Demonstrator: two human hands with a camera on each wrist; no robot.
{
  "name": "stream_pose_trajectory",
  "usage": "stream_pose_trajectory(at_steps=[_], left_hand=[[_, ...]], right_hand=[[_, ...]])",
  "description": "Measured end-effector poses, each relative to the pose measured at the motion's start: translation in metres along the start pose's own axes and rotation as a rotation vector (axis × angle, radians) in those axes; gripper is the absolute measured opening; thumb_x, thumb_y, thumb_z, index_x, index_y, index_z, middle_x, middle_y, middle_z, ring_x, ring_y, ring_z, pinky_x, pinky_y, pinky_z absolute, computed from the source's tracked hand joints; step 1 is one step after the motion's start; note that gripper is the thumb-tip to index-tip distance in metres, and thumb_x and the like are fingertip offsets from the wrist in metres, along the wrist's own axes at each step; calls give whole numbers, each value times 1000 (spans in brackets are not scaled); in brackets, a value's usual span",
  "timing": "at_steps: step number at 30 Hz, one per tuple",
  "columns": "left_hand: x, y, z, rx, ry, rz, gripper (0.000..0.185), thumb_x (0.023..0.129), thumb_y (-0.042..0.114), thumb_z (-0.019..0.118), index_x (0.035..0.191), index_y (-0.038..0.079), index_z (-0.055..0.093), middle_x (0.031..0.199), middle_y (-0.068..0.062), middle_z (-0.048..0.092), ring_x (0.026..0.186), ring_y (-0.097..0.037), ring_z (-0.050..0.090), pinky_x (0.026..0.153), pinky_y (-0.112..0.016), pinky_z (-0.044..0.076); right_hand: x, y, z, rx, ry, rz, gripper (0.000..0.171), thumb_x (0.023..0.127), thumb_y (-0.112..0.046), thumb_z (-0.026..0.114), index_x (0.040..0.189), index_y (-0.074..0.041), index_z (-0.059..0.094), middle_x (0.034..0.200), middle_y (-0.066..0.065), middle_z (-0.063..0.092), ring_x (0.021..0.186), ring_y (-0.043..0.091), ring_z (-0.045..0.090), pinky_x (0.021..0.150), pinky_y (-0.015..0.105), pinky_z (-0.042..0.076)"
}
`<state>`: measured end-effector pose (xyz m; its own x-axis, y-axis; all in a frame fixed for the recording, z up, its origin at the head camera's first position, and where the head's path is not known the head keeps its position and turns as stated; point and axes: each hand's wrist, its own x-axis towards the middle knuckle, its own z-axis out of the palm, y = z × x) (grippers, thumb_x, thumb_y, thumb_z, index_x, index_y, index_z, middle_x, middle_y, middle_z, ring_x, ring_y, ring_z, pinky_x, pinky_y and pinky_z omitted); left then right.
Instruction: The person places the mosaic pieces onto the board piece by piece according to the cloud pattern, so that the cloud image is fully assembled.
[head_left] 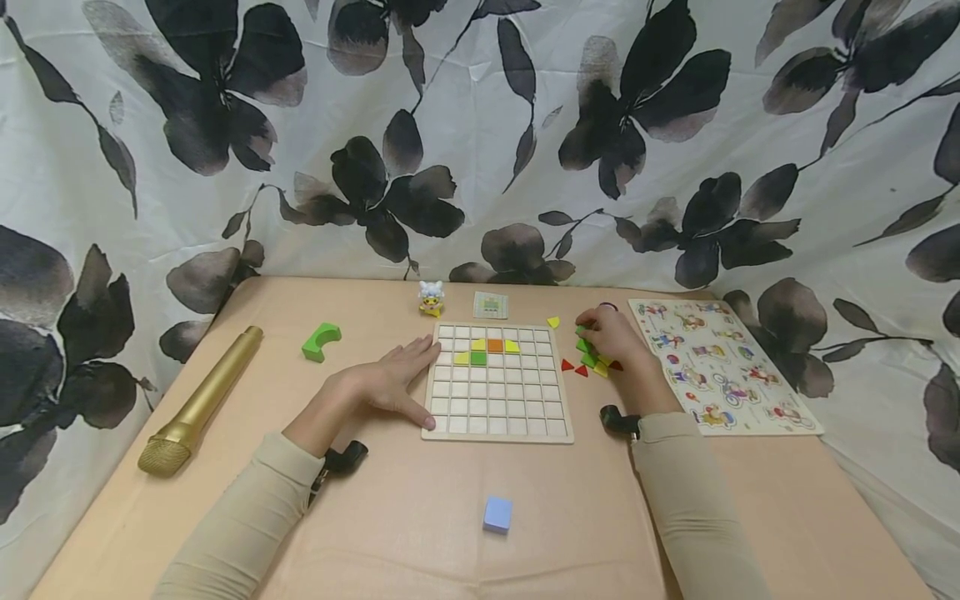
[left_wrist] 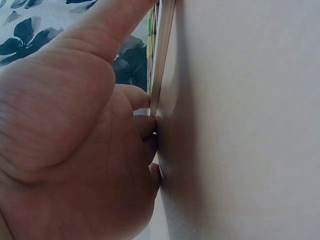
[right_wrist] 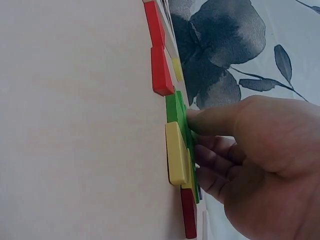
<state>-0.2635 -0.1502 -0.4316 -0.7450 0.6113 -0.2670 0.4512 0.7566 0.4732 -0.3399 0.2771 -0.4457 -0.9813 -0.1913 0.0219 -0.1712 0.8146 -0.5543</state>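
A pale board with a square grid [head_left: 498, 400] lies at the middle of the table. My left hand [head_left: 397, 379] rests at its left side with fingers spread, the thumb on the near corner. Yellow triangles [head_left: 512, 347], an orange square [head_left: 495, 345] and a green square [head_left: 477, 358] sit in its upper cells. Right of the board, my right hand [head_left: 611, 332] reaches into a small pile of flat pieces. Its thumb and fingertips are at the green pieces [right_wrist: 175, 105]; I cannot tell whether they pinch one. Beside these lie red triangles [right_wrist: 161, 70] and a yellow piece [right_wrist: 177, 152].
A gold microphone [head_left: 198, 404] and a green arch block [head_left: 321, 342] lie at left. Behind the board stand a small figurine [head_left: 431, 297] and a patterned card [head_left: 491, 305]. A picture puzzle board [head_left: 720, 367] lies at right, a blue block [head_left: 497, 515] in front.
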Motion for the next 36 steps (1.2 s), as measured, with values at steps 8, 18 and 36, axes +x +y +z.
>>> stream_pose_trajectory(at_steps=[8, 18, 36], left_hand=[[0, 0, 0, 0, -2, -1, 138, 71, 69, 85, 168, 9, 8, 176, -15, -5, 163, -35, -4, 133, -54, 2], [0, -1, 0, 2, 2, 3, 139, 70, 69, 86, 168, 8, 9, 176, -16, -5, 163, -35, -3, 133, -54, 2], [0, 0, -1, 3, -7, 3, 137, 72, 69, 85, 168, 8, 8, 176, -15, -6, 163, -35, -4, 133, -53, 3]], right_hand=[[-2, -2, -4, 56, 87, 27, 16, 98, -7, 71, 114, -5, 71, 107, 15, 68, 92, 29, 61, 69, 30, 57], [-4, -25, -12, 273, 81, -39, 26, 96, -13, 75, 120, -4, 74, 103, 13, 69, 87, 28, 65, 68, 35, 60], [-10, -113, 29, 257, -175, -310, 28, 90, -1, 78, 117, 3, 73, 100, 12, 72, 90, 20, 65, 79, 25, 56]])
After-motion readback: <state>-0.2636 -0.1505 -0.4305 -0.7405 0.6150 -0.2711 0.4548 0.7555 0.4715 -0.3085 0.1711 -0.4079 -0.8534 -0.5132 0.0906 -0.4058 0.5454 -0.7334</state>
